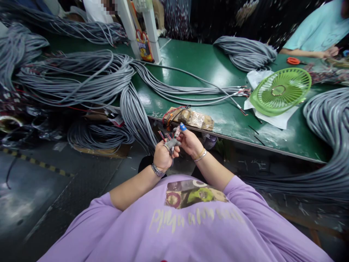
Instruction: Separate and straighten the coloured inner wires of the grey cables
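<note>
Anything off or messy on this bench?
The cable bundle spills off the green table edge toward the floor, and a green fan lies flat on its paper. The left hand and right hand grip a cable end.

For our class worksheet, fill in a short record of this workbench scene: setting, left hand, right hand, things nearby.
Setting: green table heaped with grey cable bundles
Left hand: grips a grey cable end with coloured wires fanned out
Right hand: fingers at those wires; blue cap on one fingertip
Nearby: green fan; a co-worker's hand far right
</note>
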`<state>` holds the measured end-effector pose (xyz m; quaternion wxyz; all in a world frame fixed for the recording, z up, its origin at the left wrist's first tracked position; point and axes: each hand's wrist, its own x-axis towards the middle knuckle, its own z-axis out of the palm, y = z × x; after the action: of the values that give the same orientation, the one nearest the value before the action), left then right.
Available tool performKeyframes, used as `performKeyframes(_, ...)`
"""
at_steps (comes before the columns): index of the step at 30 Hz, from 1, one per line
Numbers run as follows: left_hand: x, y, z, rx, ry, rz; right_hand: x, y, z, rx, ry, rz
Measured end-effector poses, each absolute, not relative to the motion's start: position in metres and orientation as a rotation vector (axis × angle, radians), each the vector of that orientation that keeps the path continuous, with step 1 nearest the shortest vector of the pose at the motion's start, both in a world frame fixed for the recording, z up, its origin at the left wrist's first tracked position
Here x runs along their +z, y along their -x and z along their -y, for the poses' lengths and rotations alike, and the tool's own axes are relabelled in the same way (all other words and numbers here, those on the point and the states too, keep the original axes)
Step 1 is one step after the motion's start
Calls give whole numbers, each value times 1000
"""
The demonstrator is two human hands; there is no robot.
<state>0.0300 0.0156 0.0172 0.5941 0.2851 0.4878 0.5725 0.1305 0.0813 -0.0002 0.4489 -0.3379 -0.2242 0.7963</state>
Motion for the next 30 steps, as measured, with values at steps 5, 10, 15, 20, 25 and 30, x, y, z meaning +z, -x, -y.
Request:
performKeyframes(5,17,-31,-17,1322,-647,-1136,4,-130,-80,1956,816,646)
performKeyframes(10,14,-32,-16,1307,-645,-1140,7,-128,-79,1978,809,614)
performKeyframes(15,14,-32,-12,1310,-638,-1144,2,-127,-77,2032,752,468)
performKeyframes(20,15,-27,-4,1353,-691,-1132,-1,-135,-78,2124,719,448)
performKeyframes(25,14,-19,-4,1462,-745,-1151,6,-139,-81,2169,739,520)
performKeyframes(30,13,-18,-10,1498,-803,-1175,9,-138,-80,2053,805,589)
